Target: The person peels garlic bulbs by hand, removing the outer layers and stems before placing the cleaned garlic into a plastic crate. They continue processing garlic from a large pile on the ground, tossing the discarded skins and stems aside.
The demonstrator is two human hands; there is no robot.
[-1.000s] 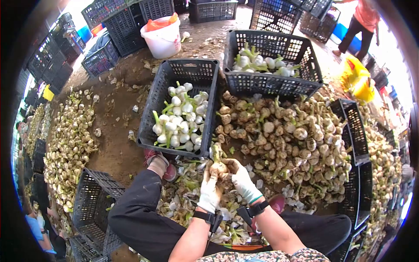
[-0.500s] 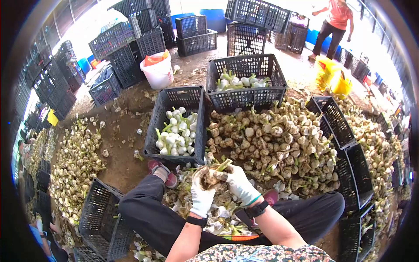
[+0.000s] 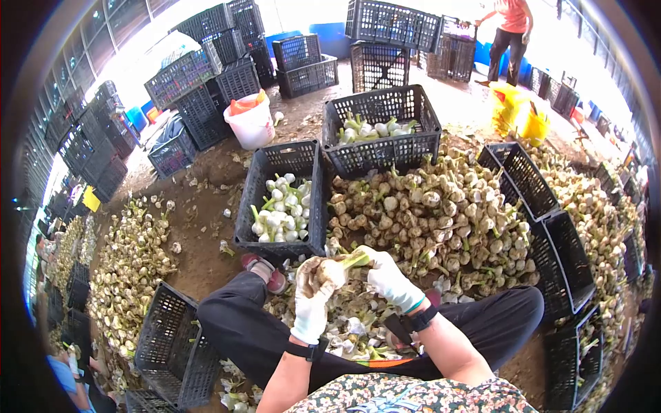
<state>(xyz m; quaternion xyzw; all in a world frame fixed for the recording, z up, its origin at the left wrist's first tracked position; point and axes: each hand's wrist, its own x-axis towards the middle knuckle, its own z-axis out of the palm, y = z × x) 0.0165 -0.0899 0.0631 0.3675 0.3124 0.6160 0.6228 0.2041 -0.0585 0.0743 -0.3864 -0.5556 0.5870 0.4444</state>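
Note:
Both of my hands wear white gloves and meet above my lap. My left hand (image 3: 311, 306) is wrapped round a garlic bulb (image 3: 334, 272) with papery, soiled outer skin. My right hand (image 3: 391, 281) pinches the short green stem of this same bulb. Just beyond my hands, a black crate (image 3: 315, 199) holds peeled white garlic bulbs (image 3: 281, 213). To its right lies a big heap of unpeeled, soil-stained garlic (image 3: 427, 213). Loose skins and scraps (image 3: 354, 329) cover the ground between my legs.
A second crate (image 3: 382, 160) with cleaned garlic stands behind the heap. Black crates (image 3: 165, 337) flank me on both sides. More garlic (image 3: 131, 275) lies to the left. A white bucket (image 3: 251, 127), yellow bags (image 3: 513, 113) and a standing person (image 3: 511, 41) are farther back.
My hands have shifted slightly and the bulb has turned, showing a cleaner, paler side and its green stem pointing right. The person at the back has moved left in view.

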